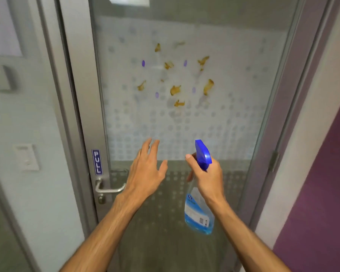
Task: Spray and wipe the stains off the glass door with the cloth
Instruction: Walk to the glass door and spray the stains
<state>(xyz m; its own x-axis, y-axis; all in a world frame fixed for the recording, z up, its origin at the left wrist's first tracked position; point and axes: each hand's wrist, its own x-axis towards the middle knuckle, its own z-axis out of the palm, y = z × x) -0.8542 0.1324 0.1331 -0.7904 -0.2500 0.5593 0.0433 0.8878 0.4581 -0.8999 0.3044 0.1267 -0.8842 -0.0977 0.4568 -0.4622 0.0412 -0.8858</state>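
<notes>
A glass door (234, 118) with a frosted dot pattern fills the view. Several yellow-brown stains (175, 90) are smeared across its upper middle. My right hand (208, 177) grips the neck of a clear spray bottle (199, 214) with blue liquid and a blue trigger head, held upright below the stains and close to the glass. My left hand (147, 169) hovers beside it with fingers straight and spread, holding nothing. No cloth is in view.
A metal lever handle (108, 188) with a blue "PULL" label (97, 161) above it sits on the door's left frame. A hinge (273, 160) is on the right frame. A purple wall (322, 193) stands at the right, a light switch (27, 157) at the left.
</notes>
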